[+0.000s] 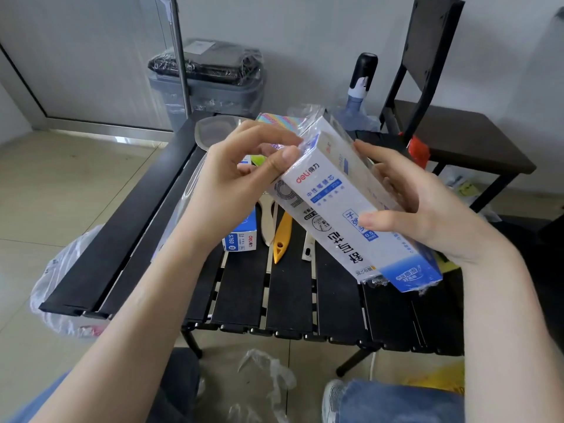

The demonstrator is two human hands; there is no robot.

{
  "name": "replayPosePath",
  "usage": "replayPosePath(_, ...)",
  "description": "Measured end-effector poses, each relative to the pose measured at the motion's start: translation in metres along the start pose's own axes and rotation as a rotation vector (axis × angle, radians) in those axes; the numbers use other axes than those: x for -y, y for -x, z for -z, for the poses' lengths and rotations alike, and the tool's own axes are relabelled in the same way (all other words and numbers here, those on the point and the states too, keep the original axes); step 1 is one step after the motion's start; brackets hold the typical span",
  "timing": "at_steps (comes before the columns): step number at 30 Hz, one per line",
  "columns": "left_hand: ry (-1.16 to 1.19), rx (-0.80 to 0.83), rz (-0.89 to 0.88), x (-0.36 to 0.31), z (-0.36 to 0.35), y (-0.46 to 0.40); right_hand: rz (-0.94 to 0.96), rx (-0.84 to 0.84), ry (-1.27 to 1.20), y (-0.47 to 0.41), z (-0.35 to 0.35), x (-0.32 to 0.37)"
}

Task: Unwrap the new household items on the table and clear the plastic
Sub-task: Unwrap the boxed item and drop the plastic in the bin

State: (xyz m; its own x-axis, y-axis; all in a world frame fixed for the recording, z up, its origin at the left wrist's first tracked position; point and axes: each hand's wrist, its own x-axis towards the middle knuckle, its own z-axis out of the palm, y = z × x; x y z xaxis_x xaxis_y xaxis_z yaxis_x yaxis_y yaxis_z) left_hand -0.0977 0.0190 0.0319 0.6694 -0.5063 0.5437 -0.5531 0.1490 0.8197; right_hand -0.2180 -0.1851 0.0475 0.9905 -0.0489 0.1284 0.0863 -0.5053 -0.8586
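Observation:
I hold a long white and blue refill box (351, 209), wrapped in clear plastic, tilted above the black slatted table (290, 300). My right hand (427, 206) grips its right side, thumb on the printed face. My left hand (244, 166) pinches the plastic film at the box's upper left edge between thumb and fingers. A second box with black lettering (338, 242) lies under the held one. Loose film sticks up at the box's far end (308, 112).
On the table lie a small blue box (241, 236), a yellow tool (282, 236), a cream tool (267, 221) and a clear lid (213, 131). Crumpled plastic (268, 374) lies on the floor. A plastic bag (61, 285) sits at left, a bin (207, 83) behind, a chair (451, 129) at right.

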Motion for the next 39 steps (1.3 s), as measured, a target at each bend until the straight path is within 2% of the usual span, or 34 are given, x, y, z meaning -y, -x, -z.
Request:
replayPosePath(3,-0.025,-0.035,-0.020,0.000,-0.001,0.000,-0.008,0.015,0.002,-0.001,0.000,0.000)
replayPosePath(8,-0.062,0.054,-0.084,-0.001,-0.001,0.001,-0.003,0.017,-0.001,0.000,0.001,0.000)
replayPosePath(11,-0.014,0.057,-0.030,0.001,0.003,0.001,-0.003,0.046,0.019,0.000,0.001,0.001)
replayPosePath(15,0.004,-0.006,-0.015,0.003,0.011,0.001,-0.015,0.056,0.062,-0.002,-0.001,0.003)
replayPosePath(18,-0.014,-0.054,-0.039,0.008,0.011,0.002,-0.043,-0.010,0.135,-0.006,-0.002,0.002)
replayPosePath(23,-0.139,-0.234,-0.054,0.016,0.006,0.006,-0.064,-0.060,0.176,-0.009,-0.005,0.005)
replayPosePath(29,-0.295,-0.238,-0.132,0.020,0.006,0.008,-0.108,-0.087,0.288,-0.009,-0.002,0.006)
replayPosePath(32,-0.258,-0.220,-0.166,0.019,0.005,0.009,-0.117,-0.152,0.328,-0.007,0.003,0.004)
replayPosePath(35,-0.185,-0.214,-0.194,0.016,0.006,0.008,-0.120,-0.147,0.373,-0.007,0.002,0.002)
replayPosePath(39,-0.017,-0.224,-0.148,0.013,0.003,0.007,-0.099,-0.237,0.451,-0.012,-0.004,-0.004)
